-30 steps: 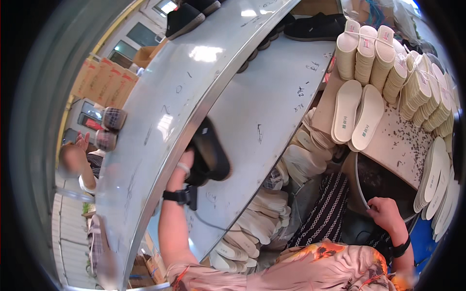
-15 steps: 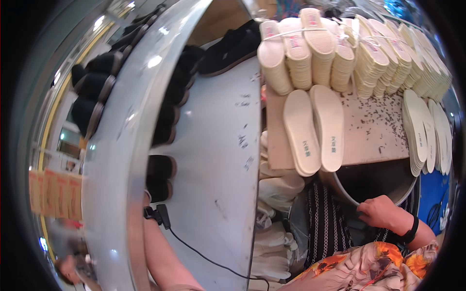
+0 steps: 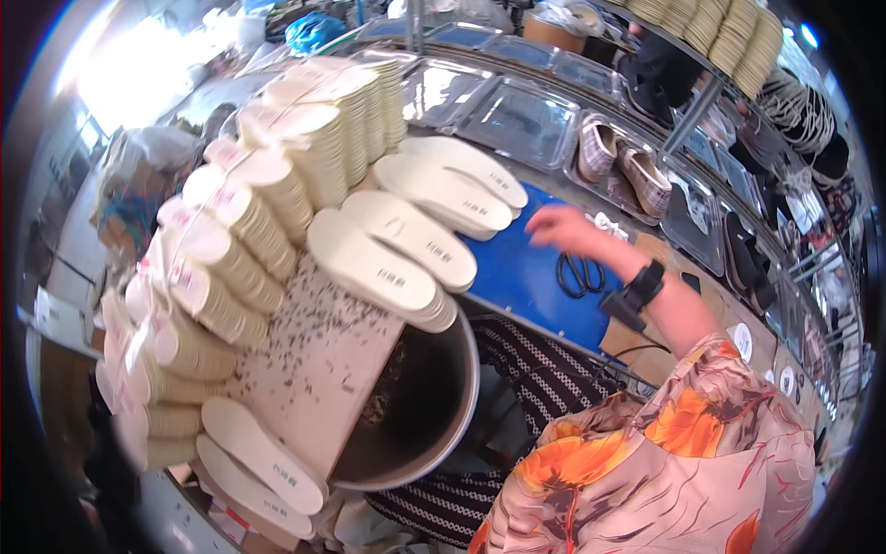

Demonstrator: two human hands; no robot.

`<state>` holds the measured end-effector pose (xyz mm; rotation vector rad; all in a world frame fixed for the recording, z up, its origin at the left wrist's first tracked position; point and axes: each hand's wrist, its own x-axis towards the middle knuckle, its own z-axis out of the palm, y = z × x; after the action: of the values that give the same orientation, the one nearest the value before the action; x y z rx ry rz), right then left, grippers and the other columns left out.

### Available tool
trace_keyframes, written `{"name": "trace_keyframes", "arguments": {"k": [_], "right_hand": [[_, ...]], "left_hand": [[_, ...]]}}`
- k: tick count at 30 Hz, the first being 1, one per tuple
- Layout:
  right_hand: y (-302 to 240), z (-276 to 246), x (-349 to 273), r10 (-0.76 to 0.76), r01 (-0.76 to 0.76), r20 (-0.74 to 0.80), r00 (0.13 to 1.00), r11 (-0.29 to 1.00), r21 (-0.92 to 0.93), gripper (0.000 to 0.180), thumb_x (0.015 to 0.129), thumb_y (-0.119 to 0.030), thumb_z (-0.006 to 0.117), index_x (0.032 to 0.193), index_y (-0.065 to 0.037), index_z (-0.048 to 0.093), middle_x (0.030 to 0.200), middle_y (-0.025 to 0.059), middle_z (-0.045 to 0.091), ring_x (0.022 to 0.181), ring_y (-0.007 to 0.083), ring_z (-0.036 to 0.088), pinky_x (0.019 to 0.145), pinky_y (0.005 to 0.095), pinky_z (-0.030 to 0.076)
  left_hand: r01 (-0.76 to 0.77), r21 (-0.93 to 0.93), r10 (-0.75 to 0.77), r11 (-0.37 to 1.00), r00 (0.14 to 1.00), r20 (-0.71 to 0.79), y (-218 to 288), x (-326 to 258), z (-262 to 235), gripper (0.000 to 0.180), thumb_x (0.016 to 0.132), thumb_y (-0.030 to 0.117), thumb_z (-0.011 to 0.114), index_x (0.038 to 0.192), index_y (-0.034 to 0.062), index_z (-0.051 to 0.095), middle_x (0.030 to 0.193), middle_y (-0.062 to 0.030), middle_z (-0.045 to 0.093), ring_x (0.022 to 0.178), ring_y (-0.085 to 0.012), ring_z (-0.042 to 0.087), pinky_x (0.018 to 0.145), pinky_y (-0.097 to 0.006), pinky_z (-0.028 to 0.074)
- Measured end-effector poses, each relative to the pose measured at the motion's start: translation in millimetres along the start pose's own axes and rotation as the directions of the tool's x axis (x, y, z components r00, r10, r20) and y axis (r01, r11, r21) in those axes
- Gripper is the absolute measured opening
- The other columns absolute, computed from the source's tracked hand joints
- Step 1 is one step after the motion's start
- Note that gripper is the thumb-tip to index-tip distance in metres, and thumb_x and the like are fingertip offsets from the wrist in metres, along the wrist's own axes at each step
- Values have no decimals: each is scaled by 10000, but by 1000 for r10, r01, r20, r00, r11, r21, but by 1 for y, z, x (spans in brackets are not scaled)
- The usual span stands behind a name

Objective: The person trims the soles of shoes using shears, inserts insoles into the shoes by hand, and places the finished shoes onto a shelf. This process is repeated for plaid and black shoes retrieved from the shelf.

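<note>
Your right hand [image 3: 572, 231] hovers open and empty over the blue mat [image 3: 526, 277], just left of the black scissors [image 3: 580, 274] lying flat there. Cream insoles [image 3: 406, 242] — each bearing a small dark stamp — lie paired to the left; bundled stacks [image 3: 277, 175] carry white-pink tags.

Your right hand [image 3: 570, 231] reaches out over the flat blue work mat [image 3: 526, 277], fingers loosely spread and blurred, holding nothing. Just below it, a pair of black-handled scissors [image 3: 580, 274] lies flat on that mat. Beside your fingertips, cream foam insoles [image 3: 443, 196] lie in overlapping pairs at the mat's edge.
</note>
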<state>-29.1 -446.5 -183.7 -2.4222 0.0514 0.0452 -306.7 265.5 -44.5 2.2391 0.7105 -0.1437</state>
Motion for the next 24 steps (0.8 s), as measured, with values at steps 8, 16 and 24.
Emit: {"name": "trace_keyframes", "arguments": {"k": [8,16,24], "right_hand": [[211,-186,-47,468,-627,-417,779,582,-518,475,685,-111,583,1154,-142,510,903,224,613,872,366,586,823,430,452],[193,-141,75,-151,87,-205,967,953,-291,331,695,-170,609,1009,-68,608,892,180,636,838,337,610,711,396,482],[36,-86,147,-312,292,-233,921,949,-119,74,753,-56,553,821,-66,580,763,117,545,734,237,540,643,340,442]], "left_hand": [[-218,-107,231,970,695,681,165,-26,243,386,881,60,537,1242,-41,445,1113,-137,583,1021,-194,547,894,-293,417],[-530,26,395,848,664,634,209,-12,333,429,845,137,590,1238,12,471,1114,-158,590,1040,-224,580,880,-327,458],[-598,-20,504,801,656,562,236,-26,382,376,833,176,583,1153,-3,497,1005,-185,580,917,-333,577,784,-383,473]]}}
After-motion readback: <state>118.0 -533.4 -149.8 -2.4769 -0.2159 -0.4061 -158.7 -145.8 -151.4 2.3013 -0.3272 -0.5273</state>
